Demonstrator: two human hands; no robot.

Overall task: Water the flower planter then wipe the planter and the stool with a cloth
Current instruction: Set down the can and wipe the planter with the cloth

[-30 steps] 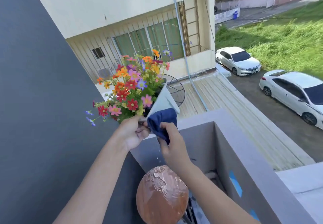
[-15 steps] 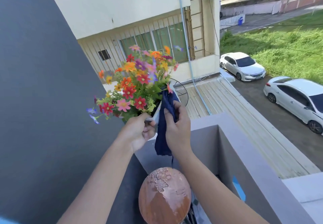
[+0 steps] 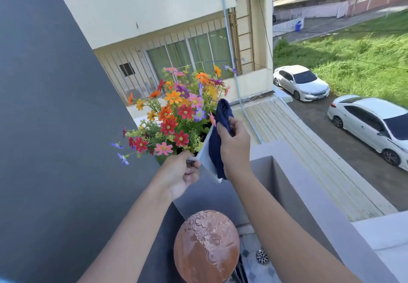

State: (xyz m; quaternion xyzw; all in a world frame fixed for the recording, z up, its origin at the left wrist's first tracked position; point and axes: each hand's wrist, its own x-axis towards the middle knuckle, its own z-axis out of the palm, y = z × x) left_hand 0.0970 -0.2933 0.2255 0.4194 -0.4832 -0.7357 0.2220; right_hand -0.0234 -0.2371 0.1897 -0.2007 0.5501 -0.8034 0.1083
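A white planter (image 3: 204,156) full of red, orange and pink flowers (image 3: 176,114) is held up in the air, tilted. My left hand (image 3: 181,172) grips its near lower edge. My right hand (image 3: 234,141) presses a dark blue cloth (image 3: 217,141) flat against the planter's white side, the cloth reaching up to the rim. Below, a round wooden stool (image 3: 206,246) stands with water pooled on its brown seat.
A dark grey wall (image 3: 55,128) rises on the left. A grey balcony parapet (image 3: 309,194) runs along the right, with a floor drain (image 3: 262,256) beside the stool. Beyond lie a neighbouring building, a roof and two white cars far below.
My right hand has slid the cloth up the planter's side from its bottom corner towards the rim. The planter has been raised and tilted a little more.
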